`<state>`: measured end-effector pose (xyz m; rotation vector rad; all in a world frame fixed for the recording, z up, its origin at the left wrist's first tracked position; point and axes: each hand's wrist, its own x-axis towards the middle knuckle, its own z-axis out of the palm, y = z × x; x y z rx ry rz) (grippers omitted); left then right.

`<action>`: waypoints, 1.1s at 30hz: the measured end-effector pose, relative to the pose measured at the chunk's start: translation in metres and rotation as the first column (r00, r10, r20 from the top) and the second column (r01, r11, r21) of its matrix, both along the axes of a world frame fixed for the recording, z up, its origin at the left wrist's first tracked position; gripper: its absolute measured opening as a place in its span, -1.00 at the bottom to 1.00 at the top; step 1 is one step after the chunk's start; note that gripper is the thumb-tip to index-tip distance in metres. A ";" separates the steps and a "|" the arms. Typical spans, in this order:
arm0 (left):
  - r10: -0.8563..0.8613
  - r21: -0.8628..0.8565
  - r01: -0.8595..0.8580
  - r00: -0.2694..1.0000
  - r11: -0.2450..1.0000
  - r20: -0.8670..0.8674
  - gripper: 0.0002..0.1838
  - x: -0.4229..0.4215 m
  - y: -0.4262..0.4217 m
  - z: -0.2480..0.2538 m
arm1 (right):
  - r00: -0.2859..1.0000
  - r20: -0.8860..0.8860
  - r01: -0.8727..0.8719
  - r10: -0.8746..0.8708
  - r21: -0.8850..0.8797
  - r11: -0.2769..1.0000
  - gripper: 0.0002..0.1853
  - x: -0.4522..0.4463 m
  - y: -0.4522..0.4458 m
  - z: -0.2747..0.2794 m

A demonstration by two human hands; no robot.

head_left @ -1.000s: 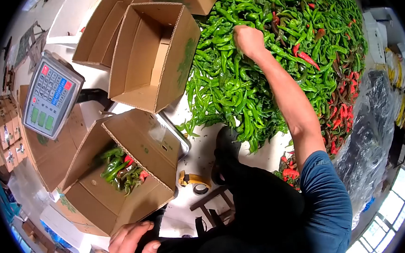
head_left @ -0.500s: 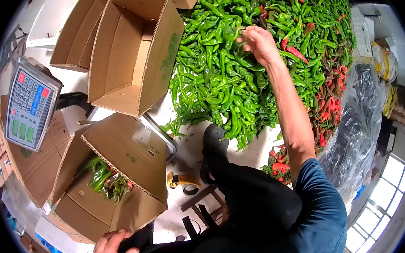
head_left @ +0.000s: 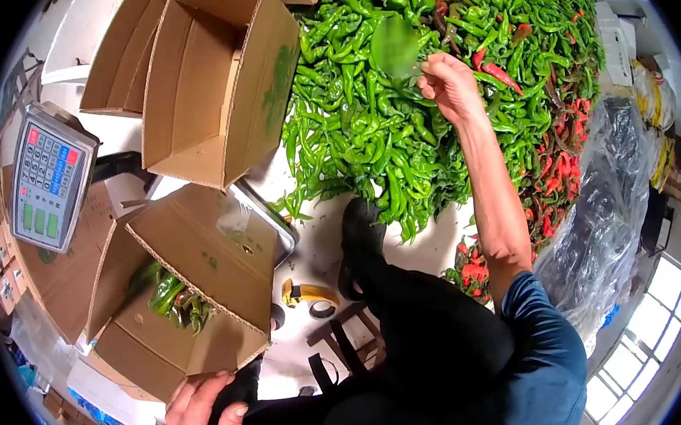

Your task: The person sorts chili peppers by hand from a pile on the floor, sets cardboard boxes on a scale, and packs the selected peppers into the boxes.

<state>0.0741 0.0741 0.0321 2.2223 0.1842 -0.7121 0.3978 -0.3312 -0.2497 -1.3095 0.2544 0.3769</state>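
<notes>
Your right hand (head_left: 448, 86) is hovering over the pile (head_left: 380, 158)

You are holding your right arm out across the pile, and your thumb and fingers are standing in a narrow pinch, pointing left. Just off the fingertips, a green shape (head_left: 394, 45) is showing only as a blur, so I cannot tell whether you are gripping a pepper there.

Green peppers are filling the pile's left side, while red peppers (head_left: 563, 172) are lying mostly along its right edge. A few loose peppers (head_left: 174, 299) are lying inside the near box (head_left: 192, 231), left of the pile; a far box (head_left: 261, 99) is standing beyond it.

Your left hand (head_left: 201, 416) is resting at the near edge of that near box, thumb spread from the fingers, nothing showing between them; I cannot tell whether it is touching the cardboard.

The peppers are overlapping closely, so you are probably doing best by pinching one lightly near its stem, and easing it free of its neighbours while lifting. If you are squeezing hard, you are likely risking bruised skin; if you are tugging, you are likely dragging others along.
</notes>
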 end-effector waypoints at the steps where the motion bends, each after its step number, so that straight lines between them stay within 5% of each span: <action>1: -0.003 -0.002 0.003 1.000 1.000 0.005 -0.66 0.001 -0.001 0.001 | 0.999 -0.027 -0.044 0.045 0.044 0.998 -0.96 -0.008 -0.004 0.004; 5: -0.011 -0.026 0.012 0.999 1.000 0.034 -0.65 -0.002 -0.003 0.001 | 0.994 -0.103 -0.015 0.026 0.107 0.994 -0.71 -0.051 -0.020 0.019; 12: -0.025 0.001 0.025 0.995 1.000 0.093 -0.63 -0.021 -0.004 0.005 | 0.951 -0.309 0.004 -0.005 -0.004 1.000 -0.70 -0.156 -0.070 0.030; 16: 0.019 -0.052 -0.012 0.989 0.999 0.149 -0.60 -0.030 -0.008 0.007 | 0.920 -0.385 -0.223 0.071 -0.366 0.904 -0.67 -0.254 -0.132 0.067; 23: 0.170 -0.157 -0.163 0.985 0.974 0.035 -0.51 -0.059 -0.003 -0.006 | 0.733 -0.636 -0.200 -0.240 -0.540 0.817 -0.89 -0.455 -0.254 0.129; 27: 0.134 -0.148 -0.129 0.991 0.981 0.028 -0.52 -0.062 -0.009 -0.011 | 0.500 -0.833 -0.424 -0.237 -0.473 0.772 -0.86 -0.564 -0.287 0.162; 29: 0.072 -0.104 -0.069 0.997 0.992 0.033 -0.52 -0.065 -0.006 -0.012 | 0.442 -0.860 -0.371 -0.253 -0.433 0.822 -0.88 -0.625 -0.291 0.168; 30: 0.159 -0.062 -0.154 0.985 0.986 0.073 -0.51 -0.064 -0.018 -0.012 | 0.410 -0.892 -0.445 -0.192 -0.380 0.811 -0.91 -0.667 -0.301 0.157; 31: 0.137 -0.064 -0.132 0.988 0.989 0.066 -0.52 -0.062 -0.020 -0.011 | 0.344 -0.924 -0.834 0.168 -0.218 0.508 -0.85 -0.706 -0.307 0.144; 32: 0.126 -0.059 -0.122 0.990 0.991 0.069 -0.53 -0.061 -0.020 -0.010 | 0.192 -0.872 -0.980 0.450 -0.194 0.044 -0.79 -0.743 -0.311 0.132; 33: 0.122 -0.052 -0.118 0.990 0.992 0.077 -0.54 -0.060 -0.020 -0.009 | 0.122 -0.893 -0.992 0.434 -0.101 0.070 -0.77 -0.737 -0.301 0.129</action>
